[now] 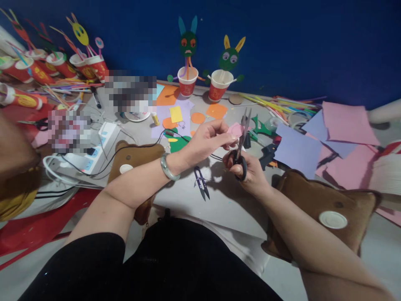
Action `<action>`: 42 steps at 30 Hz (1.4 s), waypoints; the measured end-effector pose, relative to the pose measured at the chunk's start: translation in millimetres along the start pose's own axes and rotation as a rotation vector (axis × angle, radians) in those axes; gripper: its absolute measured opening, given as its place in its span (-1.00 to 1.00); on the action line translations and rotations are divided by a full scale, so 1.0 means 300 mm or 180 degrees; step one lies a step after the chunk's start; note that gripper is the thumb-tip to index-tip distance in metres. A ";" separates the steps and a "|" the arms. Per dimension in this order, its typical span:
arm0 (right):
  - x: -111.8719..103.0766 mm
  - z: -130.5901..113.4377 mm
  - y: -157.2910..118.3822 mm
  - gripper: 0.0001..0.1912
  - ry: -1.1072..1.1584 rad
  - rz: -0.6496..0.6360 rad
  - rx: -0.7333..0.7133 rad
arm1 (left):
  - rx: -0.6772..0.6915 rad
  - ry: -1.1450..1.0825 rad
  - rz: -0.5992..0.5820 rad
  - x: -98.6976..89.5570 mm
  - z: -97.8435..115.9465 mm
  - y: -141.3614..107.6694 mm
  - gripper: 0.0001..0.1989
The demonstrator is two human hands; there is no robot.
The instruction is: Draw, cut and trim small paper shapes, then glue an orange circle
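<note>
My left hand (210,140) pinches a small piece of pink paper (234,130) that has a drawn outline on it. In my right hand (249,169) are black-handled scissors (244,136), their blades pointing up and away from me right beside the pink paper. The blades look slightly apart; whether they touch the paper I cannot tell. On the table below my hands lie dark thread snips (202,184). Green paper scraps (261,128) lie just beyond the scissors. Orange paper circles (198,118) and a yellow paper square (176,114) are spread past my left hand.
Two red paper cups (187,87) with green-faced figures stand at the back wall. Pink and purple sheets (299,148) cover the right side. Brown cushions (326,217) flank me. A white power strip (102,146) with cables sits left, near another person's arm (15,150).
</note>
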State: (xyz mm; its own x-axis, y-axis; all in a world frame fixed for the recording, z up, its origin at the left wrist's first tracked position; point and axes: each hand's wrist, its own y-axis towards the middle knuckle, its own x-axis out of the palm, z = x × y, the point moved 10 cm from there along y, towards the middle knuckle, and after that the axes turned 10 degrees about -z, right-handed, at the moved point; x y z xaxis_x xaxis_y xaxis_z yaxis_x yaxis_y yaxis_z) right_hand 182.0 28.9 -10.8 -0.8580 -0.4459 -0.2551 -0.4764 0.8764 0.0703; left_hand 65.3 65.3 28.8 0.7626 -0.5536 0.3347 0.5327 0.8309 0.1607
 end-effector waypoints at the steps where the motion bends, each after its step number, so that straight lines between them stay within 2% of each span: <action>1: 0.001 0.000 0.000 -0.24 0.0003 -0.0007 0.0002 | 0.0030 0.0034 -0.0015 0.000 0.003 0.001 -0.71; 8: 0.004 -0.009 0.000 -0.24 0.0047 -0.0020 -0.0032 | 0.0235 0.0277 -0.0012 -0.007 0.025 0.002 -0.70; 17: 0.005 -0.003 0.002 -0.26 0.0099 -0.0039 -0.0059 | 0.0238 0.0379 0.0105 -0.013 0.049 0.004 -0.56; 32: 0.013 -0.001 0.000 -0.27 0.0156 -0.0100 -0.0036 | 0.0361 0.0491 0.0096 -0.023 0.061 0.001 -0.67; 42: 0.016 -0.001 0.002 -0.27 0.0105 -0.0131 -0.0058 | 0.0480 0.0415 0.0085 -0.024 0.066 0.004 -0.64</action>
State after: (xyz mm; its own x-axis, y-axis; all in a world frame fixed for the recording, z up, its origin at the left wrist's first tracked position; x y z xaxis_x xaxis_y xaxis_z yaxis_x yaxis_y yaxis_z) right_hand 177.7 27.4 -11.8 -0.8434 -0.4874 -0.2262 -0.5144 0.8540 0.0779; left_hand 53.2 71.5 44.9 0.8220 -0.5256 0.2192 0.4581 0.8389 0.2938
